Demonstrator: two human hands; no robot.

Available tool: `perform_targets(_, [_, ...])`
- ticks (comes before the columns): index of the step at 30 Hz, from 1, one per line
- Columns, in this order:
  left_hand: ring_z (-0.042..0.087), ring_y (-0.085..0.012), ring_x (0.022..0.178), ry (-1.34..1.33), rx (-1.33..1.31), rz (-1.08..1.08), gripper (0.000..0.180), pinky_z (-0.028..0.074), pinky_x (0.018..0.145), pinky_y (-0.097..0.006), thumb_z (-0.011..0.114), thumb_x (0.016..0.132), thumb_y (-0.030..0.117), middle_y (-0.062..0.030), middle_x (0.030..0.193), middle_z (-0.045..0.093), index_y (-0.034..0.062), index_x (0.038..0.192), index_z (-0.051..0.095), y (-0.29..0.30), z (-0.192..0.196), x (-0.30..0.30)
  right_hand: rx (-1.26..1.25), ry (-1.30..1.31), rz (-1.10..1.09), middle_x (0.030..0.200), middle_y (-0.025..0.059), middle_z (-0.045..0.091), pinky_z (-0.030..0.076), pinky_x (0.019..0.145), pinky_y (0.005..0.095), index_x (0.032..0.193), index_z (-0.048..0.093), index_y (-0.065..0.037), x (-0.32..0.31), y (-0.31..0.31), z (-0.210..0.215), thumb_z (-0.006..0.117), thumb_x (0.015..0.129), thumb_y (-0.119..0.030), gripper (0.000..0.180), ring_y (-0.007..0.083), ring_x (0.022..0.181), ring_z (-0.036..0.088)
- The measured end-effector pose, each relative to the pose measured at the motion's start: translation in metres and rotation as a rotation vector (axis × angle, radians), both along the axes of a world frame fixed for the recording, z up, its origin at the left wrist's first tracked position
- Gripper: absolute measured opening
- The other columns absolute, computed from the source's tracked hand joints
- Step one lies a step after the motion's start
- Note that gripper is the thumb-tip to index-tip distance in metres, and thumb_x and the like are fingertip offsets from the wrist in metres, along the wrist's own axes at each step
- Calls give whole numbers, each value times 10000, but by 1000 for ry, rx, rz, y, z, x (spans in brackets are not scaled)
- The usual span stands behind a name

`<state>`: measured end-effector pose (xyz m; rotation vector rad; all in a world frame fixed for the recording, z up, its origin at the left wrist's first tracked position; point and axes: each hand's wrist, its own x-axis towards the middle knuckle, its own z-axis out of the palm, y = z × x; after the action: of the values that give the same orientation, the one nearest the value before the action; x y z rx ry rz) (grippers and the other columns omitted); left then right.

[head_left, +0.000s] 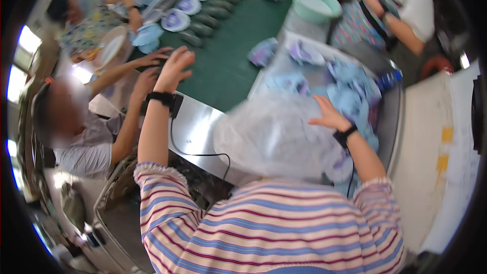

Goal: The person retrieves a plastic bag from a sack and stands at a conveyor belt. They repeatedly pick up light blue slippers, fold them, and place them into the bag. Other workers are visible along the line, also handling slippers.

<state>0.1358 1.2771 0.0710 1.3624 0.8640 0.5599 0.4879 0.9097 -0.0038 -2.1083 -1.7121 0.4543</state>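
The left hand (175,66) hovers spread and empty over the green belt (228,56). The right hand (329,116), grip loose, rests on the heap of blue pieces (350,96) beneath it. Much seems unsorted; pieces line the belt (188,5) beyond.

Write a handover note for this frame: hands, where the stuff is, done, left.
Left hand: raised over the green belt, fingers curled, seems empty.
Right hand: open, resting on the blue pile in the metal tray, beside the clear bag.
Done: a row of pieces already lies along the belt.
Left: most of the pile is still in the tray.
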Motion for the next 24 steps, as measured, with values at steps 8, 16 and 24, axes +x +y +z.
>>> perform_targets(8, [565, -375, 1026, 683, 330, -512, 671, 438, 869, -378, 713, 716, 279, -278, 1153, 545, -58, 1221, 428, -162, -137, -10, 443, 907, -636, 707, -26, 512, 431, 621, 221, 1032, 504, -44, -1, -24, 45, 604, 830, -74, 227, 55, 708, 524])
perform_targets(16, [465, -247, 1084, -3, 13, -316, 615, 384, 937, -374, 736, 703, 149, -130, 1104, 503, 11, 1187, 382, -197, -51, 12, -77, 119, -312, 1469, 219, 142, 167, 1106, 396, 1426, 90, -5, -12, -60, 33, 743, 705, -415, 1056, 309, 1370, 150])
perform_targets(24, [398, -253, 1192, -152, 182, -466, 866, 317, 1015, -364, 756, 713, 273, -199, 1275, 413, -46, 1341, 252, -288, -64, 40, -156, 598, 434, 751, 168, 624, 467, 664, 386, 820, 634, 20, -174, -30, 38, 586, 775, -236, 265, 268, 685, 597])
